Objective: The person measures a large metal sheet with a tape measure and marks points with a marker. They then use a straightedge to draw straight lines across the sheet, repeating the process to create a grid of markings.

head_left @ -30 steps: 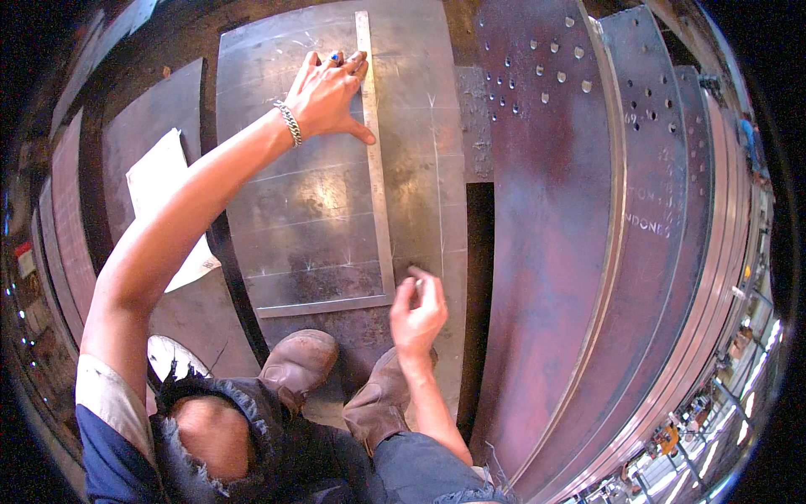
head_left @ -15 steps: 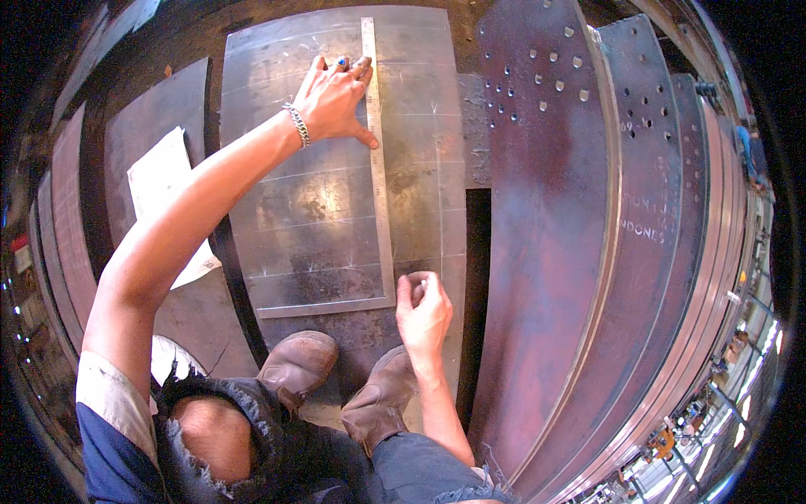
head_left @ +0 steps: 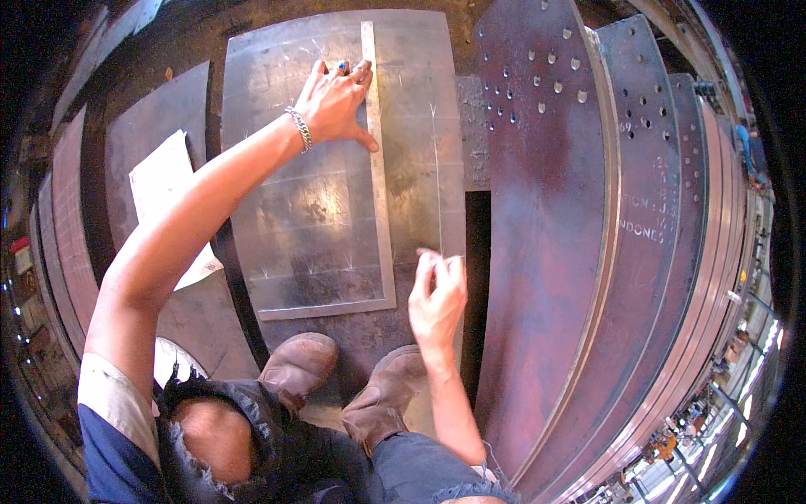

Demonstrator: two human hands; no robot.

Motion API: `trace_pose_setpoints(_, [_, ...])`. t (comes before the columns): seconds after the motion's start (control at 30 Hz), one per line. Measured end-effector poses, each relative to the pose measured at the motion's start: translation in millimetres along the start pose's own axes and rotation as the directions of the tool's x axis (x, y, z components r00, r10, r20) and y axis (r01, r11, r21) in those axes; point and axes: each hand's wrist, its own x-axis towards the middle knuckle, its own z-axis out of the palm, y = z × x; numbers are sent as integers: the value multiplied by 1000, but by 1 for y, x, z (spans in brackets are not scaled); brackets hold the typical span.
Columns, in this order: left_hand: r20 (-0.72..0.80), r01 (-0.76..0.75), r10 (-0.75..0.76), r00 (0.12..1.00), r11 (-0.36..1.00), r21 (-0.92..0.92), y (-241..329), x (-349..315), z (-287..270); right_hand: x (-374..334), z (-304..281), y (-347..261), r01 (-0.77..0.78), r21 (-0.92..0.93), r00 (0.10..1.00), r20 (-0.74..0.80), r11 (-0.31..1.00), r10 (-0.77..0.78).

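A grey steel plate (head_left: 294,181) lies in front of my boots, marked with thin pale lines. On it rests an L-shaped steel square (head_left: 382,223), its long leg running away from me and its short leg pointing left near the plate's near end. My left hand (head_left: 334,105) is open, fingers spread, the thumb and fingertips pressing on the upper part of the long leg. To the right of the square's corner, my right hand (head_left: 438,298) hovers over or rests on the plate, closed in a pinch. Whatever small thing sits between its fingertips is too small to name.
White paper (head_left: 164,181) lies on another steel plate (head_left: 126,139) at the left, partly under my left forearm. Large reddish-brown steel plates (head_left: 546,227), some with punched holes, stand along the right. Dark gaps separate the plates. My boots (head_left: 300,363) are at the near end.
My right hand has moved slightly right and away from me, its fingertips now pointing farther up the plate. The left hand and the square stay practically in place.
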Motion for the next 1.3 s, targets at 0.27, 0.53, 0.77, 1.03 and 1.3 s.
trace_pose_setpoints(0.27, [24,15,-14,1000,999,-43,0,1,-3,127,20,-52,322,147,942,-142,935,-303])
trace_pose_setpoints(0.53, [-16,12,-12,1000,1000,-6,0,0,3,174,70,-75,385,23,921,-72,922,-383])
trace_pose_setpoints(0.77, [-51,-3,3,999,1000,4,-3,-1,8,186,93,-73,409,-30,909,-79,912,-410])
trace_pose_setpoints(1.03, [-27,-10,11,1000,999,45,3,2,1,200,93,-74,450,-64,891,-37,891,-453])
trace_pose_setpoints(1.3, [45,7,-11,999,997,72,0,-1,-3,78,46,-26,512,-111,850,209,852,-484])
